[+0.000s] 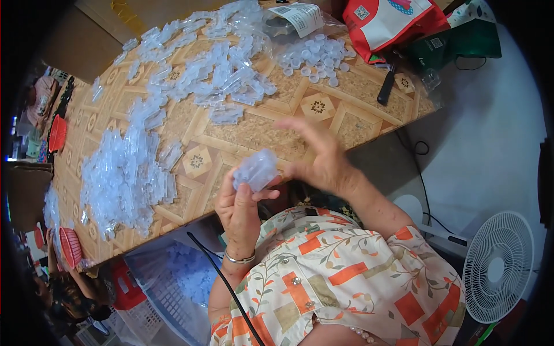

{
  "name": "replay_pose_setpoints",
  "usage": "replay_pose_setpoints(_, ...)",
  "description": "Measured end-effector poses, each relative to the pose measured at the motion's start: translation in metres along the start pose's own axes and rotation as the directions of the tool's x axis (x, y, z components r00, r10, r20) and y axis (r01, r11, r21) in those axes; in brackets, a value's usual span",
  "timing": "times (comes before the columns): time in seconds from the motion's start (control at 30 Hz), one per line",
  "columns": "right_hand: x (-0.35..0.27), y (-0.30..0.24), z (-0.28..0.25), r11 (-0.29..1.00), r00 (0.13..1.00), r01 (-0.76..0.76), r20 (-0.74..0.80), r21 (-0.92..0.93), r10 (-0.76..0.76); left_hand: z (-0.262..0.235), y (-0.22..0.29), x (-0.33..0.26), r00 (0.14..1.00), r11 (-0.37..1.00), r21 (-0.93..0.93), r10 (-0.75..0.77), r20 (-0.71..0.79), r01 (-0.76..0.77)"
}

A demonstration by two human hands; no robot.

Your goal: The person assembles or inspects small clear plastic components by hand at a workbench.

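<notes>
Near the table's front edge, my left hand [236, 210] is closed around a small bundle of clear plastic tubes [257, 169]; how many pieces are in it I cannot tell. Just to the right, my right hand [326, 161] has its fingers spread, slightly blurred, and nothing shows in it. A big heap of clear plastic tubes [124, 179] lies on the table left of my hands. More clear tubes [225, 69] are strewn in loose clusters farther back. Small round translucent caps [317, 57] are gathered at the far right of them.
The patterned table [248, 132] has its edge close to my body. A black-handled tool [386, 86], a red and white bag [392, 26] and a clear bag [283, 26] lie at the back. A white fan [497, 268] stands right; a crate [156, 305] stands below left. Another person [75, 294] sits at left.
</notes>
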State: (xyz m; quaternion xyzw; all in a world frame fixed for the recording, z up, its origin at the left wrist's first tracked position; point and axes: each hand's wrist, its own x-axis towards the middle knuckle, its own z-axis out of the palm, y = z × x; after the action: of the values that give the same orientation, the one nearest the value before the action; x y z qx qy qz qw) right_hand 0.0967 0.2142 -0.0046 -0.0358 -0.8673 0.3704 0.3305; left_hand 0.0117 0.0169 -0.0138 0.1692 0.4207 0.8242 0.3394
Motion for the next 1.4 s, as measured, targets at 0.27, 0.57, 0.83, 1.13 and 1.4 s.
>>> replay_pose_setpoints(0.27,0.018,0.095,-0.056,0.68,0.928,-0.371,-0.277,-0.632,0.249,-0.003,-0.001,0.0,0.995,0.994,0.06,-0.089,-0.033,0.091)
replay_pose_setpoints(0.57,0.009,0.075,-0.043,0.879,0.934,-0.344,-0.217,-0.329,0.285,0.007,0.003,-0.003,0.997,0.972,0.224,-0.059,-0.052,0.069)
replay_pose_setpoints(0.83,-0.001,0.051,-0.029,0.941,1.0,-0.016,0.008,-0.337,0.02,0.011,-0.001,-0.002,1.0,0.953,0.301,-0.029,0.004,0.026)
replay_pose_setpoints(1.13,0.0,0.036,-0.019,0.965,0.984,-0.175,-0.005,-0.195,0.178,0.005,0.0,-0.006,1.0,0.932,0.364,0.0,-0.026,0.009)
replay_pose_setpoints(1.4,-0.004,0.033,-0.021,0.929,0.983,-0.086,0.12,-0.36,0.138,0.01,0.007,-0.007,1.0,0.919,0.393,-0.019,-0.003,0.019)
